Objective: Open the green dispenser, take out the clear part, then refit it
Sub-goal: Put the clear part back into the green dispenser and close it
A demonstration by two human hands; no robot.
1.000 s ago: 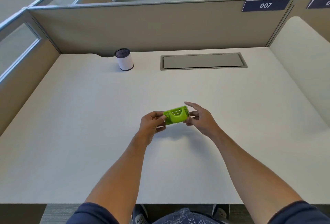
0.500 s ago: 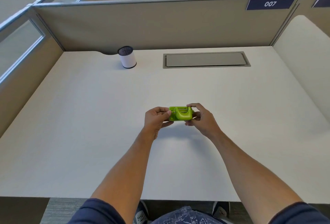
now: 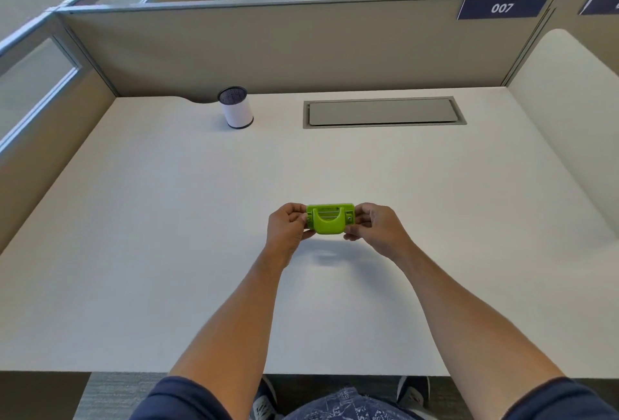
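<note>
Fingers (image 3: 303,217) of the left hand (image 3: 286,230) were curled closed on the left end of the green dispenser (image 3: 330,218), while those of the right hand (image 3: 376,228) pinched its right end, thumb underneath. Held level between both hands, the dispenser hung just above the white table (image 3: 167,218), casting a soft shadow on the surface below it, near the middle of the table. Its clear part could not be made out. Both bare forearms reached in from the near edge, with dark blue sleeves at the bottom. Well apart, toward the far edge, stood a white cup with a dark rim (image 3: 235,107), and to its right lay a grey cable hatch (image 3: 383,112) set flush into the table.
</note>
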